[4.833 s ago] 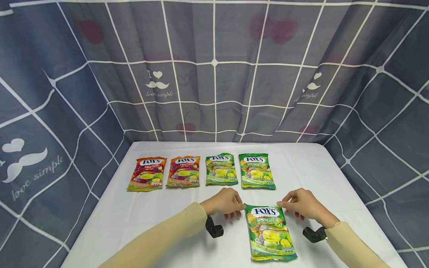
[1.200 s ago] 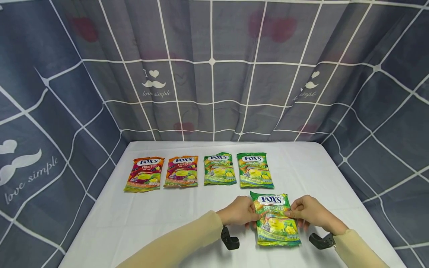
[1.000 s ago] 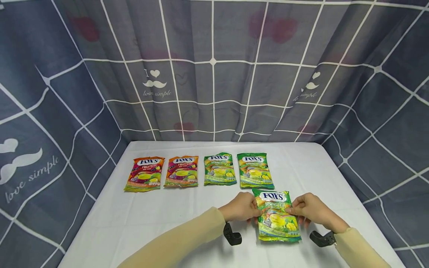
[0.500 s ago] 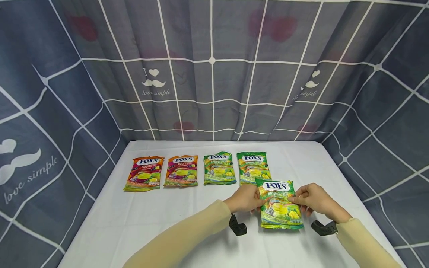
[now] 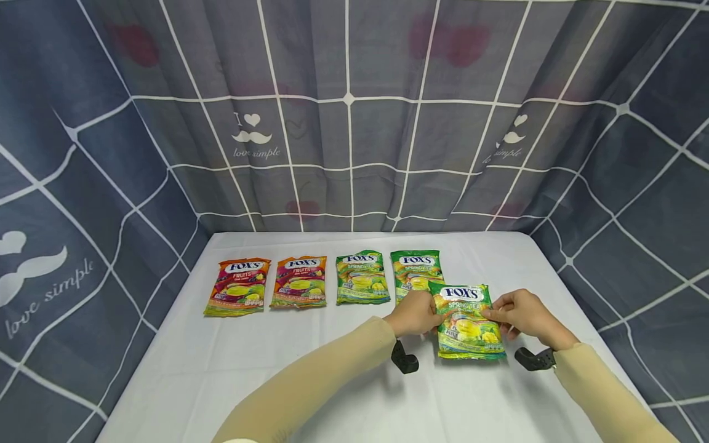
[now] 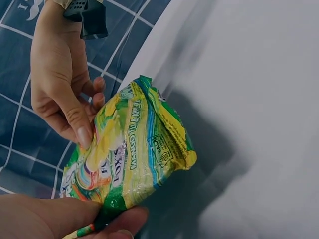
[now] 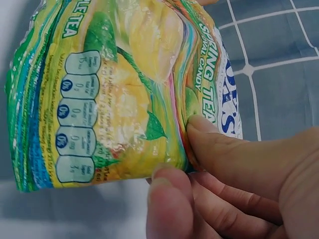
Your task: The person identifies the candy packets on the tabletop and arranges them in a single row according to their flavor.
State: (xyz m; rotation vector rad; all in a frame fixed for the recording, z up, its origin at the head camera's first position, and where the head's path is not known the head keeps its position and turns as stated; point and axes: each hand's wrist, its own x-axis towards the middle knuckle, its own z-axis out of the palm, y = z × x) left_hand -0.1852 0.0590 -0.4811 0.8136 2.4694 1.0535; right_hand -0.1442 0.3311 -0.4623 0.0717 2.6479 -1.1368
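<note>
A green and yellow candy bag (image 5: 467,326), labelled Fox's Spring Tea, is held up between both hands right of the middle. My left hand (image 5: 416,314) pinches its left edge, thumb on the printed front. On the opposite edge my right hand (image 5: 520,315) pinches it the same way, as the thumb (image 7: 234,159) in the right wrist view shows. The bag (image 6: 124,144) hangs tilted, its shadow on the white cloth below it in the left wrist view. Its top corner overlaps another green bag (image 5: 416,264) lying behind, whose lower part is covered.
In a row across the back of the white table (image 5: 249,381) lie two red and orange Fox's Fruits bags, one at the far left (image 5: 238,288) and its neighbour (image 5: 300,283), then a green Spring Tea bag (image 5: 362,278). Grey checked curtain (image 5: 316,135) encloses the back and sides.
The bag lay near the front edge, with both hands at its top corners. Both hands have since taken its sides, lifted it and moved it back and slightly right. The row behind stays put.
</note>
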